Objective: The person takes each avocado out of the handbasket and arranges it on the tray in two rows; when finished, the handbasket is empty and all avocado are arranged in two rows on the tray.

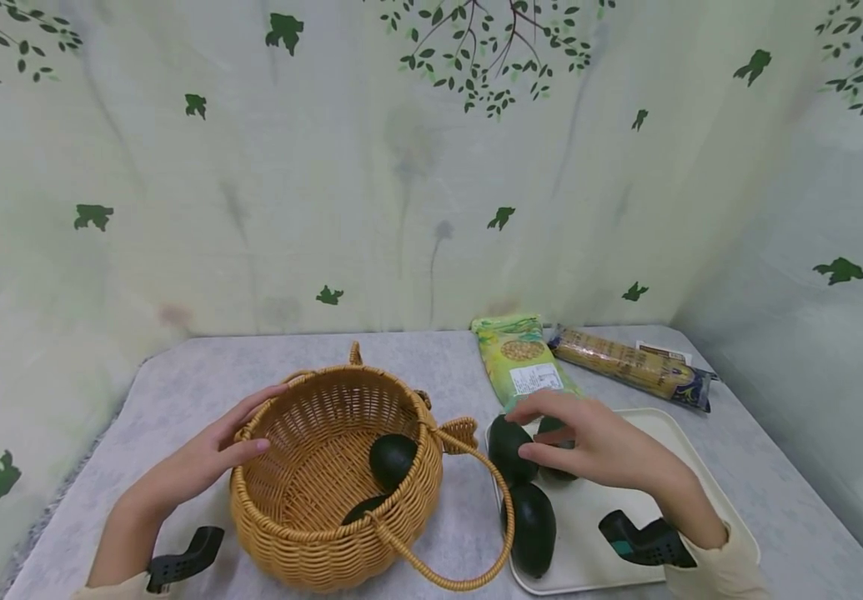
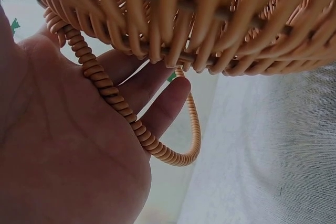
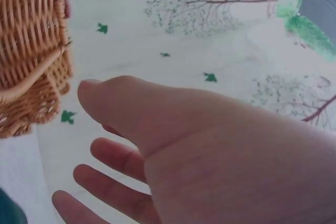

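Observation:
My left hand (image 1: 213, 454) holds the left rim of a round wicker basket (image 1: 333, 562), thumb lapping over the inside. In the left wrist view, the fingers (image 2: 167, 106) reach up against the woven side, and a coiled handle (image 2: 123, 109) crosses in front of them. Inside the basket lie two dark green avocados (image 1: 392, 461), one mostly hidden by the rim. Over on the right, my right hand (image 1: 596, 442) hovers at the avocados on the tray, thumb and fingers spread around an upper avocado (image 1: 509, 454). Another avocado (image 1: 554, 429) is partly behind this hand; a third avocado (image 1: 532, 531) lies nearer me.
The cream tray (image 1: 589, 550) stands close to the basket's right side. A handle loop (image 1: 487, 575) of the basket leans over the tray's left edge. Behind the tray lie a green-yellow packet (image 1: 521, 358) and a long pasta packet (image 1: 629, 367). Printed cloth walls surround the table.

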`<action>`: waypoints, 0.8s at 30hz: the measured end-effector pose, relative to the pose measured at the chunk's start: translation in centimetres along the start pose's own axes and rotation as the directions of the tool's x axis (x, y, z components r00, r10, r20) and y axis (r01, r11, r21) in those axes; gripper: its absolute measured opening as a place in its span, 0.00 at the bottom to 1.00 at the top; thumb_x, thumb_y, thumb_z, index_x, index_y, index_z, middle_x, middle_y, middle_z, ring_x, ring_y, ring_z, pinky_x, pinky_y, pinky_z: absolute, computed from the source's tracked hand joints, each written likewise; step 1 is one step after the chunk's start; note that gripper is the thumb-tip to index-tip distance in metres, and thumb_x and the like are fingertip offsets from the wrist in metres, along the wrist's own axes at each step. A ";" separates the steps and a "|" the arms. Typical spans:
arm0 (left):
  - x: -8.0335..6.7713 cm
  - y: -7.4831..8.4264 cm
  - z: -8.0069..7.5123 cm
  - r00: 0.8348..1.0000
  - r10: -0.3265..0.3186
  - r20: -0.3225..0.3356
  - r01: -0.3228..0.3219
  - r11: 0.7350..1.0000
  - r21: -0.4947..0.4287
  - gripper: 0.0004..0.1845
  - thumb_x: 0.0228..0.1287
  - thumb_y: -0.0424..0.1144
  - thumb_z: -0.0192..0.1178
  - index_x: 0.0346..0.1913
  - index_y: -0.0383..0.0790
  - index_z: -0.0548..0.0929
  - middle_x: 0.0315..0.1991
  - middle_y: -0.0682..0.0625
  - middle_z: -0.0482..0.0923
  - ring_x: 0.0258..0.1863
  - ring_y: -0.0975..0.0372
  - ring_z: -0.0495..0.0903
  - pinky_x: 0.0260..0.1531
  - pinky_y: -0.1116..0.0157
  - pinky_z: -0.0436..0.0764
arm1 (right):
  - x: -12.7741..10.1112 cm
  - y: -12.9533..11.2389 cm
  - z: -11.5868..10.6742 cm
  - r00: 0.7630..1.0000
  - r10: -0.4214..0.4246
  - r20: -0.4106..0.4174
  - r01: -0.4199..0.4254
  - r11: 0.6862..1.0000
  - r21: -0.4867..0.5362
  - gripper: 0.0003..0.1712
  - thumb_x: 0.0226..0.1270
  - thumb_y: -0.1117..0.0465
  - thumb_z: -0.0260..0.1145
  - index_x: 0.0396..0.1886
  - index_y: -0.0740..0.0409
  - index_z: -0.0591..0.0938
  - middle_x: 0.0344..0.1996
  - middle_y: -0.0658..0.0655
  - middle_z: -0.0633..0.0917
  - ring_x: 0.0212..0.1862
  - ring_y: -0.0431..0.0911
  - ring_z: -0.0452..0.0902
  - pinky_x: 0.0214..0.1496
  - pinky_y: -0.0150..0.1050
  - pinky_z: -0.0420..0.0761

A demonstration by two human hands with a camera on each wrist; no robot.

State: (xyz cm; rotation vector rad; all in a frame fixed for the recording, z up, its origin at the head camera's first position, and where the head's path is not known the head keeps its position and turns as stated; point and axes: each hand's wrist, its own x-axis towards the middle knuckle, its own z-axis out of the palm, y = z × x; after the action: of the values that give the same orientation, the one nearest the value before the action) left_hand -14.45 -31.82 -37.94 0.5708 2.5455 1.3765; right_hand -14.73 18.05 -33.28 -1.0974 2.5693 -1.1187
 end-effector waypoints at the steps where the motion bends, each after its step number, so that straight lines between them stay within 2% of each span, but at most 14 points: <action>1: 0.0 0.0 0.0 1.000 -0.003 0.001 0.003 1.000 -0.002 0.34 0.81 0.39 0.51 0.83 0.60 0.53 0.81 0.38 0.50 0.73 0.33 0.56 0.56 0.38 0.76 | 0.3 -0.3 0.0 1.000 -0.002 -0.005 0.002 1.000 -0.005 0.21 0.73 0.51 0.69 0.61 0.49 0.79 0.56 0.53 0.84 0.52 0.44 0.85 0.51 0.37 0.86; 9: -0.1 -0.1 0.1 1.000 -0.007 -0.001 0.007 1.000 -0.016 0.34 0.80 0.39 0.51 0.83 0.58 0.53 0.81 0.37 0.50 0.74 0.32 0.55 0.55 0.37 0.76 | 3.0 -2.2 0.0 0.999 -0.047 -0.016 0.047 0.999 -0.026 0.22 0.74 0.54 0.69 0.64 0.49 0.78 0.59 0.49 0.82 0.59 0.44 0.81 0.51 0.36 0.85; 15: -0.1 -0.2 0.0 1.000 0.000 -0.003 0.000 1.000 -0.001 0.34 0.81 0.39 0.51 0.83 0.59 0.53 0.81 0.39 0.51 0.74 0.33 0.57 0.54 0.45 0.78 | 5.4 -3.6 0.5 0.992 -0.122 -0.006 0.122 0.991 -0.048 0.22 0.73 0.55 0.69 0.64 0.51 0.79 0.59 0.50 0.83 0.59 0.44 0.81 0.50 0.34 0.85; 17: -0.1 -0.3 0.0 1.000 0.006 -0.003 -0.006 1.000 0.002 0.34 0.81 0.39 0.51 0.83 0.60 0.53 0.81 0.38 0.50 0.74 0.32 0.55 0.55 0.43 0.77 | 6.1 -4.1 0.7 0.992 -0.129 0.011 0.130 0.991 -0.043 0.23 0.74 0.55 0.69 0.65 0.52 0.79 0.60 0.51 0.82 0.59 0.44 0.81 0.51 0.35 0.85; 21: -0.1 -0.2 0.0 1.000 0.015 -0.002 -0.015 1.000 -0.004 0.34 0.80 0.39 0.51 0.83 0.59 0.53 0.82 0.37 0.48 0.76 0.29 0.49 0.57 0.32 0.71 | 7.5 -4.9 1.2 0.990 -0.130 0.048 0.132 0.991 -0.020 0.23 0.75 0.54 0.68 0.66 0.51 0.78 0.61 0.51 0.81 0.61 0.44 0.79 0.51 0.34 0.84; 24: -0.2 -0.2 0.1 1.000 0.012 -0.002 -0.012 1.000 -0.003 0.34 0.80 0.39 0.51 0.83 0.60 0.53 0.82 0.37 0.47 0.76 0.28 0.48 0.58 0.29 0.69 | 8.6 -5.3 1.7 0.986 -0.149 0.077 0.147 0.989 0.023 0.23 0.75 0.56 0.68 0.65 0.55 0.78 0.61 0.54 0.81 0.61 0.48 0.79 0.50 0.33 0.85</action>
State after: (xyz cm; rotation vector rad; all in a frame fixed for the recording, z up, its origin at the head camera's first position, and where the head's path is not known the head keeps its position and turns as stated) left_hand -14.34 -31.94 -38.18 0.5857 2.5459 1.3850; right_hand -17.31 8.90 -29.52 -1.3198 2.4481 -1.1026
